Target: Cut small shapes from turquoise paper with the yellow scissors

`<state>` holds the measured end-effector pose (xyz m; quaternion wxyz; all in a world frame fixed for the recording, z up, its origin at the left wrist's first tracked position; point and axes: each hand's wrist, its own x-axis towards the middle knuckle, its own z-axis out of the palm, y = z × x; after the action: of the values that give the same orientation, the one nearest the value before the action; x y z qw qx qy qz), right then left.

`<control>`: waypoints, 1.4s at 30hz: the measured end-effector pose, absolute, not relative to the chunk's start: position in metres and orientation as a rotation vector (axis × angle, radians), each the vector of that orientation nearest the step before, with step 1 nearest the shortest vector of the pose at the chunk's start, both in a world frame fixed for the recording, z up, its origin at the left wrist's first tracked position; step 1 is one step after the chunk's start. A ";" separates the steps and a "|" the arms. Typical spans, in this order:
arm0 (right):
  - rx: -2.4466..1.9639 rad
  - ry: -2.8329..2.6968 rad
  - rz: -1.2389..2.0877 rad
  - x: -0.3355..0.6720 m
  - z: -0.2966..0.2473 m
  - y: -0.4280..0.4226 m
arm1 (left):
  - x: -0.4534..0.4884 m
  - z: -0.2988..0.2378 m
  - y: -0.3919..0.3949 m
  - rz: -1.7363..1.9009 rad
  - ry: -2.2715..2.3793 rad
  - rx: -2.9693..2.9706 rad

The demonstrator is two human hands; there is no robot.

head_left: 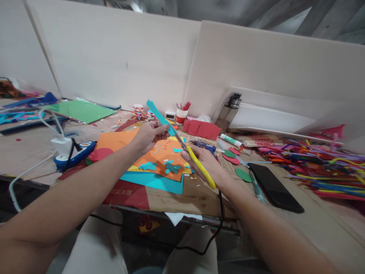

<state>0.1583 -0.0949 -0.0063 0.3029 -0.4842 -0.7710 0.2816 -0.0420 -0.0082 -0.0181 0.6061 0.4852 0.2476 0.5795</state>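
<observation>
My left hand point(148, 136) pinches a narrow teal paper strip point(159, 116) that sticks up and to the left above the desk. My right hand point(205, 163) grips yellow-handled scissors point(196, 163), whose blades reach up to the strip's lower end by my left fingers. Below both hands lie stacked paper sheets: orange point(119, 140) on top, yellow and teal point(154, 182) beneath. Small teal cut-out shapes point(148, 166) and scraps rest on the orange sheet.
A black phone point(275, 187) lies right of my right hand, past green and red paper circles point(243, 175). A pile of coloured pipe cleaners point(319, 163) fills the right side. A glue stick point(230, 140), red paper point(203, 129), a cup point(181, 115), a green sheet point(81, 111) and a white charger point(61, 145) surround the work.
</observation>
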 end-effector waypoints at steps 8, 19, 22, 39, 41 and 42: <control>-1.369 -2.024 0.745 0.157 -0.006 -0.096 | -0.043 -0.017 -0.009 1.298 0.566 1.106; -1.372 -2.102 0.666 0.159 -0.004 -0.098 | -0.052 -0.015 -0.003 1.334 0.572 1.061; -1.350 -2.112 0.656 0.158 -0.005 -0.099 | -0.049 -0.018 -0.003 1.300 0.554 1.100; -1.369 -2.047 0.689 0.156 -0.006 -0.097 | -0.046 -0.017 -0.008 1.267 0.558 1.135; -1.379 -2.045 0.691 0.157 -0.006 -0.098 | -0.046 -0.017 -0.008 1.267 0.561 1.128; -1.390 -2.038 0.705 0.156 -0.006 -0.098 | -0.045 -0.017 -0.009 1.268 0.561 1.124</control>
<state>0.1564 -0.0977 -0.0060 0.2839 -0.5196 -0.7616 0.2634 -0.0454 -0.0086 -0.0169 0.6275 0.4904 0.2448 0.5530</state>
